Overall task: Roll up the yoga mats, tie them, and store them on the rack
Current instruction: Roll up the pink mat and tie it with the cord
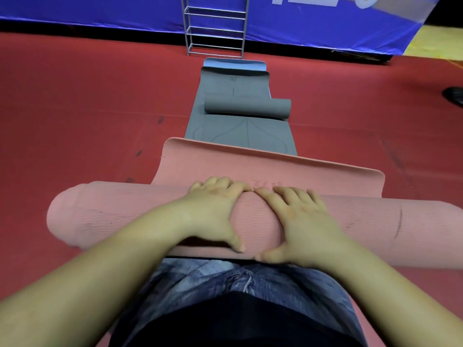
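We had the pink yoga mat mostly rolled into a thick ribbed cylinder across the red floor, its flat tail lying ahead. Left hand & right hand lay side by side on the roll's middle, fingers spread over the top, thumbs against its near side. Beyond: grey mat, partly rolled, w/ the metal rack behind.

Pink mat mostly rolled; grey mat part-rolled before rack.
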Demonstrator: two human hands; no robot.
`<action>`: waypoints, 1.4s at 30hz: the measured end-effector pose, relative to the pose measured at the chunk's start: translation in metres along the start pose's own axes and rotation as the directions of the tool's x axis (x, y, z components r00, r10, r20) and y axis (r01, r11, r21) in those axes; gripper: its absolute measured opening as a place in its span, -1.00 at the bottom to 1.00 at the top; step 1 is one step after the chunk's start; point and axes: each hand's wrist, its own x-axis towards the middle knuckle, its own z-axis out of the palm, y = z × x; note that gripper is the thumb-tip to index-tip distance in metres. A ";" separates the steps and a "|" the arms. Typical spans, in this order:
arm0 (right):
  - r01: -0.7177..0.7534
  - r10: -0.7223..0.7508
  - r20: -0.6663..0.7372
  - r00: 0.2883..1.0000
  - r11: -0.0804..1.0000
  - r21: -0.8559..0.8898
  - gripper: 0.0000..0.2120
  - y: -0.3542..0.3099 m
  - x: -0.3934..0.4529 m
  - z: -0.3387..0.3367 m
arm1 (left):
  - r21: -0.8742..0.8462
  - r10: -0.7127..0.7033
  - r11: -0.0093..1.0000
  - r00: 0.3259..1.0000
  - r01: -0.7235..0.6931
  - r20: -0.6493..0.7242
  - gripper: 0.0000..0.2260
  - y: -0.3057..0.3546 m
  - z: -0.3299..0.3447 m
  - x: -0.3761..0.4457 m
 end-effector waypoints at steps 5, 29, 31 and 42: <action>0.024 -0.028 0.042 0.999 0.997 0.080 0.11 0.013 0.015 -0.009 | 0.060 0.021 0.998 0.995 -0.015 -0.101 -0.12 0.009 0.001 -0.001; -0.072 0.058 0.154 0.986 0.994 0.085 0.12 0.026 0.053 -0.023 | -0.032 -0.071 0.997 0.976 0.066 -0.208 -0.35 -0.015 0.009 0.031; -0.088 0.077 0.130 0.989 0.993 0.084 0.11 0.023 0.049 -0.026 | -0.066 -0.070 0.996 0.984 0.060 -0.165 -0.37 -0.021 0.003 0.040; -0.108 0.094 0.161 0.982 0.991 0.080 0.00 0.034 0.088 -0.013 | 0.042 -0.048 0.997 0.971 0.059 -0.234 -0.42 -0.019 0.003 0.061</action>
